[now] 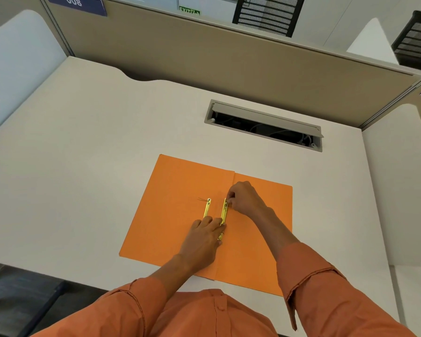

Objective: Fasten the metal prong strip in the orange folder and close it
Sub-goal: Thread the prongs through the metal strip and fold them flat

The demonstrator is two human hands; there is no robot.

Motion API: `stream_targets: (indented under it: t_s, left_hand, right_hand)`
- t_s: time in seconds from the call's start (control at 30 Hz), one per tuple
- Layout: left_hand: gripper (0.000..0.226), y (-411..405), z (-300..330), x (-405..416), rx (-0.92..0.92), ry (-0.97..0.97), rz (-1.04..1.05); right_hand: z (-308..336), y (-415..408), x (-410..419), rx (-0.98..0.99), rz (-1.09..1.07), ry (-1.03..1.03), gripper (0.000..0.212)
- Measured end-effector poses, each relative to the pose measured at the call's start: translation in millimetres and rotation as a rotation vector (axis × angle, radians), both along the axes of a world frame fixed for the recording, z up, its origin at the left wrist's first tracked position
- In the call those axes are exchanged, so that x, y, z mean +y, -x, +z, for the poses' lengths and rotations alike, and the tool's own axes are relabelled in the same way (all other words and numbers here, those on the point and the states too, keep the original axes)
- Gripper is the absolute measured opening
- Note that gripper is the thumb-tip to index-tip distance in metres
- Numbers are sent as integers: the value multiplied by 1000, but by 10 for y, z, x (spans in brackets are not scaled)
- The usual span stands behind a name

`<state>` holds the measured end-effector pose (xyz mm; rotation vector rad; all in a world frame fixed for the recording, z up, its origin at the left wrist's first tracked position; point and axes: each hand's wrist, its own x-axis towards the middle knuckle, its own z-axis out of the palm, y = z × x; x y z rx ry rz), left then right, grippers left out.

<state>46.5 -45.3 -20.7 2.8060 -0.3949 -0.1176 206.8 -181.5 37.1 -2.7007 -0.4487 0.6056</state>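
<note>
An orange folder point(170, 203) lies open and flat on the desk in front of me. Along its centre fold lies a gold metal prong strip point(223, 212). A second gold metal bar point(207, 208) rests just to its left on the left flap. My right hand point(244, 198) pinches the far end of the prong strip with its fingertips. My left hand point(203, 237) lies palm down, its fingers pressing the near ends of both metal pieces, which hides those ends.
The folder sits on a pale desk point(83, 154). Behind it is an open cable hatch point(263, 125) with wires inside. A tan partition point(204, 57) walls off the far side; white dividers stand left and right.
</note>
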Motion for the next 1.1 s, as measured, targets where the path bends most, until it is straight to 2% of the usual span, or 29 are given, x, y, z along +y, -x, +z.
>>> stream_targets:
  t_s: [0.3,0.47,0.7,1.1]
  left_hand:
    - [51,-1,36,-7,0,9,-1]
    - [50,3,62,-5,14,14,-5]
    - [50,-10,84,-8,61,26,-5]
    - [50,-4,74,-9,37,17,-7]
  right_hand:
    - [-55,26,0,17,-152,12,7]
    - [-81,58,52,-2,-152,44,10]
    - [-65,102,115,-55,-24,142,14]
    - [-14,142,165,-198,236,240,18]
